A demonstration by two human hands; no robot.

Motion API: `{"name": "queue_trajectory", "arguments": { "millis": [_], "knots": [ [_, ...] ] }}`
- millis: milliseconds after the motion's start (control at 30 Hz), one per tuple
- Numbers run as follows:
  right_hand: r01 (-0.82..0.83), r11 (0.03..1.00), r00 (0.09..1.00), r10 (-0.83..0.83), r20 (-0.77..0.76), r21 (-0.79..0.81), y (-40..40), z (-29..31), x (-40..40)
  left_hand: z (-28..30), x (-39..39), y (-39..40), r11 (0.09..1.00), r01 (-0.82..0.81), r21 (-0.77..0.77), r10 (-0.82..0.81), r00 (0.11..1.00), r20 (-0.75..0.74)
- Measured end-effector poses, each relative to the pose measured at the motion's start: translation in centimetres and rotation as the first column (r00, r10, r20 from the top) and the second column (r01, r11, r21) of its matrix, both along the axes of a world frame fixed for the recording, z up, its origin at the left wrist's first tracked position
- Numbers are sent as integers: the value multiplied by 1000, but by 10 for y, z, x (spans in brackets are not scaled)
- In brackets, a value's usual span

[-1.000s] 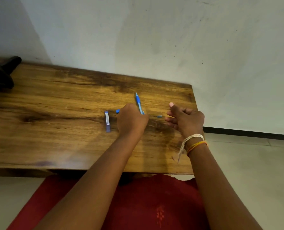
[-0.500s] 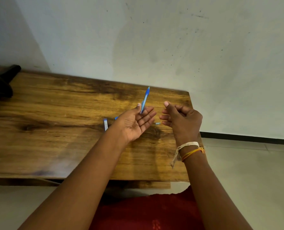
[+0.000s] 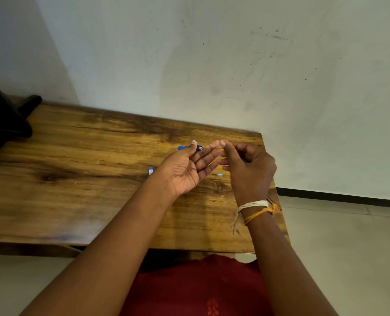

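Observation:
My left hand (image 3: 187, 172) is turned palm up over the wooden table (image 3: 80, 179). Its thumb pinches a blue pen barrel (image 3: 199, 147) against the fingers, and the barrel lies roughly level. My right hand (image 3: 246, 169) has curled fingers, and its thumb tip meets the left fingertips. I cannot make out whether it pinches anything. A small blue pen part (image 3: 150, 171) lies on the table just left of my left wrist. A tiny silver-blue piece (image 3: 219, 174) lies between my hands.
A black object (image 3: 4, 119) stands at the table's far left end. The table's right edge (image 3: 278, 201) is just beyond my right wrist, with tiled floor past it. A white wall rises behind the table. My red garment (image 3: 200, 288) is below the near edge.
My left hand lifted the blue pen off the table and turned palm up. The pen went from pointing up to lying level. My right hand closed in on the left fingertips.

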State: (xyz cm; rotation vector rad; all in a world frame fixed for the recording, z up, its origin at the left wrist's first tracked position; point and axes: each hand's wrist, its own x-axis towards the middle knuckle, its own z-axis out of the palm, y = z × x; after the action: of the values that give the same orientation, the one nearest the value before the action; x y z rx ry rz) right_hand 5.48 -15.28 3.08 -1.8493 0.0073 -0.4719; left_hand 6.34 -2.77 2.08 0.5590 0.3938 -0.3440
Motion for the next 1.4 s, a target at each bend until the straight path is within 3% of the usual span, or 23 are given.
{"name": "queue_trajectory", "arguments": {
  "millis": [667,933,1167,1400],
  "knots": [
    [-11,1000,998,12,57,-3,0,0,1,0,-1,4,999,25,19,-25,1000,-5],
    [-1,999,999,3,54,-42,-3,-4,4,-5,-2,0,991,97,95,-98,995,1],
    [2,995,995,8,95,-102,-3,-3,4,-3,-5,-9,994,96,44,-96,995,-16],
    [0,998,998,4,66,-55,-1,0,2,-4,-7,-9,990,137,25,-137,991,-10]
  ]
}}
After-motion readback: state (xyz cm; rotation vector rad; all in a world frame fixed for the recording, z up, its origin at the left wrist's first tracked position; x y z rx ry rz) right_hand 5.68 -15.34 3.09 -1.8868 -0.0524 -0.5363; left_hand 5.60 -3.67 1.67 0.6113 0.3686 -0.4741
